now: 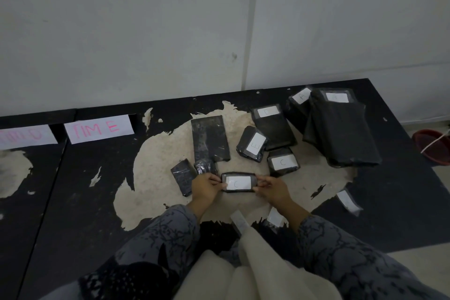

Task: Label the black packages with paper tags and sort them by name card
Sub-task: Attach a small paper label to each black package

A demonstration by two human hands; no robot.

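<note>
A pale grey wall point(146, 31) rises behind a black desk point(97, 178) whose top coat has peeled away in a large pale patch point(160, 153); along the far left edge lie two white name cards lettered in pink, one reading "TIM E" point(98, 128) and one too faint to read point(25, 136). Near the front of the patch the left hand point(207, 186) and the right hand point(272, 187) pinch the two short ends of a small black package point(239, 182) bearing a white paper tag point(238, 182) marked C; the fingers of both are curled onto it. Beyond it lie more tagged packages: one marked C point(282, 162), one marked E point(253, 145), one marked D point(274, 126); at the far right a small one marked F point(299, 102) sits beside a large package point(341, 129) whose tag letter is unclear. To the left lie three black packages with no tag showing: a long flat one point(210, 139), a small one point(205, 167) just beside the left hand, and another point(183, 176). Loose tags rest near the front edge point(275, 217) and to the right point(347, 200); patterned grey sleeves point(341, 246) fill the foreground; a red bowl point(432, 146) sits beyond the desk's right edge.
</note>
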